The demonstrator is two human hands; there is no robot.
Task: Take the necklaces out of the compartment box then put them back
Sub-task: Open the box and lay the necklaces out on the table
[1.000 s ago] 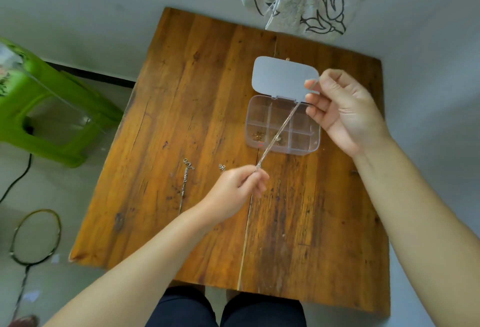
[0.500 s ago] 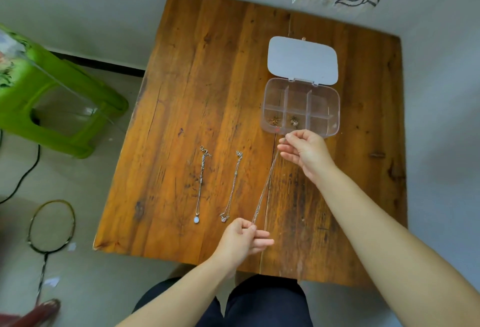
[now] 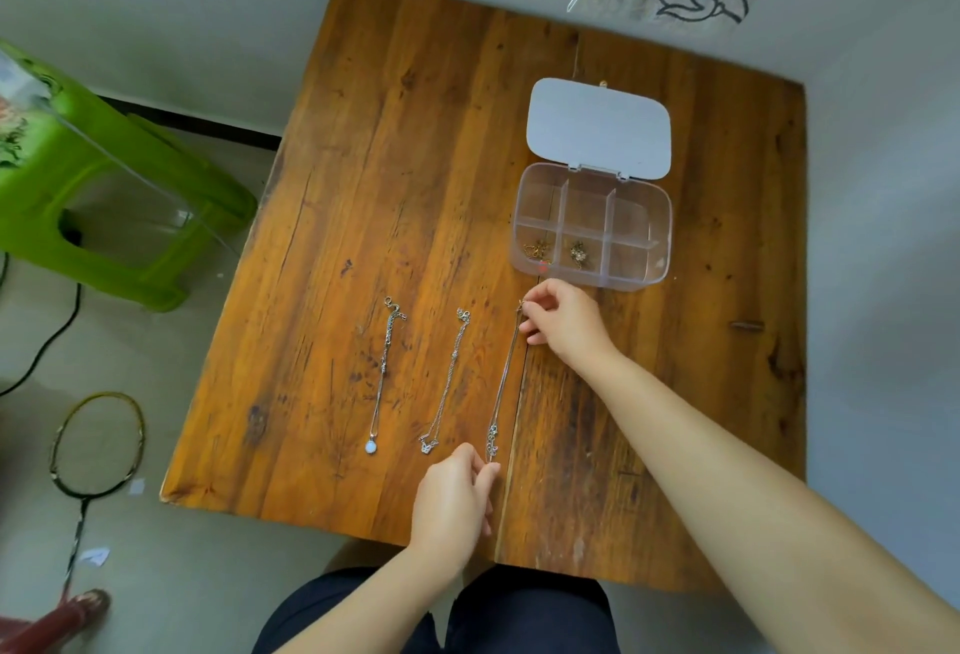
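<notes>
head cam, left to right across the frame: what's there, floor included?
badminton racket → green stool → necklace with round pendant → butterfly necklace → necklace held at both ends by the left hand and right hand → clear compartment box, lid open.

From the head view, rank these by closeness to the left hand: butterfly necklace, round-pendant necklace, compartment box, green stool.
From the left hand:
1. Butterfly necklace, just beyond its fingers.
2. Round-pendant necklace, farther left.
3. Compartment box, far right of table.
4. Green stool, on the floor, left.
</notes>
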